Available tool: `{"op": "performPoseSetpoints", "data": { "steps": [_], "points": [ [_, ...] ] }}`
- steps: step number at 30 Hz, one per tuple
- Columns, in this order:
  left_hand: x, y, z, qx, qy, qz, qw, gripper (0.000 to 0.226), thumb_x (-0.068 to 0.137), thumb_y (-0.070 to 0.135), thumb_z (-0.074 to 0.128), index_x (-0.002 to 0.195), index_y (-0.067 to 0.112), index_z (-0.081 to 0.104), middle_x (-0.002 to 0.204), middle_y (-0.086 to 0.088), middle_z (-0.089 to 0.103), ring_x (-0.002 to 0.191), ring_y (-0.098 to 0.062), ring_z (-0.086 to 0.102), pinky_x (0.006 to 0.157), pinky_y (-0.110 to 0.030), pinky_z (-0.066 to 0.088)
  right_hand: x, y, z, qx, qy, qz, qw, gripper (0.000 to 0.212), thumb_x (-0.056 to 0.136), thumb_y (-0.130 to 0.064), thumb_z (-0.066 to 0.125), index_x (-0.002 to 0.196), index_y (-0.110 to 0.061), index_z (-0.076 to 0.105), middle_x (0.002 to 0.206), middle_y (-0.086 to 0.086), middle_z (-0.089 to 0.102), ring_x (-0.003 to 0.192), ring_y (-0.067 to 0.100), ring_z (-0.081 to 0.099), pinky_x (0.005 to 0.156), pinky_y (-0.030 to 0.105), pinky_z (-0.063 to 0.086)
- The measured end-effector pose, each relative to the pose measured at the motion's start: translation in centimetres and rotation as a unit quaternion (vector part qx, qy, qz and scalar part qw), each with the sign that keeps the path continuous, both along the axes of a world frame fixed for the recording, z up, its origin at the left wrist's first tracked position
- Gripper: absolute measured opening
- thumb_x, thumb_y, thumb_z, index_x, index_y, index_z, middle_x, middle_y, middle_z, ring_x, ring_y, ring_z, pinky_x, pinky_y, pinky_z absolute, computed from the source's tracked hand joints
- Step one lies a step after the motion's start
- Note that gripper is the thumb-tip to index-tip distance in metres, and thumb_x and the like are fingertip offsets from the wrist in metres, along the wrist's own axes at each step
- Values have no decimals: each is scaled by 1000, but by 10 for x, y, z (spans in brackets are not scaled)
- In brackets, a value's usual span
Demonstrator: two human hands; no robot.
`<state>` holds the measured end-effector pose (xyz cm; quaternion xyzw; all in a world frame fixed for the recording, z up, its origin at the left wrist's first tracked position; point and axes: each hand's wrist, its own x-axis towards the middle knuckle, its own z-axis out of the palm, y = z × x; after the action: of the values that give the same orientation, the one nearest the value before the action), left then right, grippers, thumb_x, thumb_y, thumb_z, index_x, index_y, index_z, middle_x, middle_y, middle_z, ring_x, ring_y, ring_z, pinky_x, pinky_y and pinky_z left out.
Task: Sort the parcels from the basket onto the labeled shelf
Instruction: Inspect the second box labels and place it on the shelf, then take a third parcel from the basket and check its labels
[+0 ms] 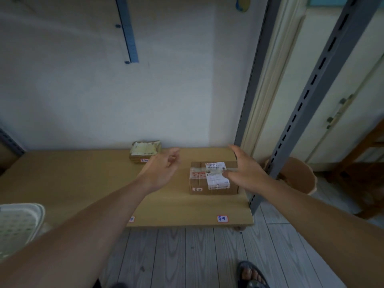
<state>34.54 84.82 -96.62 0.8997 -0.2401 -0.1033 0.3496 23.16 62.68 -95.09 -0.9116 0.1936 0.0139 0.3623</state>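
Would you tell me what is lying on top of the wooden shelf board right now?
Two parcels: a brown box near the right end and a smaller parcel by the wall. The right hand covers part of the box's right side.

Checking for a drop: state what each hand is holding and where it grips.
Nothing is held. The left hand is open, clear of the parcel. The right hand is open beside its right end; contact cannot be told.
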Motion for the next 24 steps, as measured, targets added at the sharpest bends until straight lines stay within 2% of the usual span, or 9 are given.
{"op": "performPoseSetpoints", "data": {
  "steps": [2,4,8,11,13,17,20,22,24],
  "points": [
    [-13,17,19,-10,-30,-21,999,45,103,34,49,147,25,49,136,9,61,125,-7,57,106,-32,44,-15,9,20,-17,-14,36,999,88,88,-28,69,158,-31,16,157,-4,40,140,20,43,115,42,38],
    [-28,36,36,-29,-59,-43,997,47,103,33,48,149,27,44,141,13,56,129,-4,53,110,-33,42,-29,16,38,-22,-34,71,997,91,90,-30,70,159,-34,12,164,-8,28,148,17,31,121,41,29],
    [-56,69,63,-48,-123,-78,988,49,103,36,46,152,28,41,147,16,51,135,1,47,111,-29,40,-44,28,66,-7,-109,109,988,91,88,-32,72,159,-33,16,164,-18,23,151,4,22,123,34,19],
    [-64,90,74,-34,-145,-72,986,47,104,34,47,150,27,44,145,16,51,131,0,49,103,-22,40,-41,44,74,17,-137,137,981,89,87,-32,74,158,-33,21,162,-20,28,149,0,24,124,41,24],
    [-62,102,74,-31,-146,-67,987,44,104,32,47,148,26,46,145,11,53,132,-2,50,103,-23,44,-36,61,74,18,-134,154,979,89,87,-32,75,158,-32,22,162,-19,30,148,-1,25,123,40,26],
    [-51,129,70,-14,-145,-37,989,40,104,26,50,143,19,52,143,4,57,128,-9,55,96,-10,39,-17,106,68,-5,-135,203,970,89,85,-34,76,156,-32,24,160,-19,33,146,-1,30,120,30,28],
    [-46,160,74,22,-155,-24,987,42,103,29,50,143,17,53,146,1,56,132,-13,52,103,-18,36,3,150,64,-5,-127,248,961,87,85,-30,77,156,-28,27,156,-16,39,140,-3,36,114,21,29],
    [-46,189,78,13,-146,8,989,43,104,32,49,144,18,52,145,2,57,132,-12,53,106,-24,39,17,189,62,10,-119,281,952,87,80,-39,76,154,-29,30,153,-14,44,138,0,41,117,31,35],
    [-50,223,80,0,-136,49,989,43,104,30,49,144,17,52,144,2,57,131,-12,53,103,-23,41,29,230,59,31,-111,316,942,86,75,-44,73,150,-30,33,149,-15,46,136,1,44,115,38,39]
  ]
}}
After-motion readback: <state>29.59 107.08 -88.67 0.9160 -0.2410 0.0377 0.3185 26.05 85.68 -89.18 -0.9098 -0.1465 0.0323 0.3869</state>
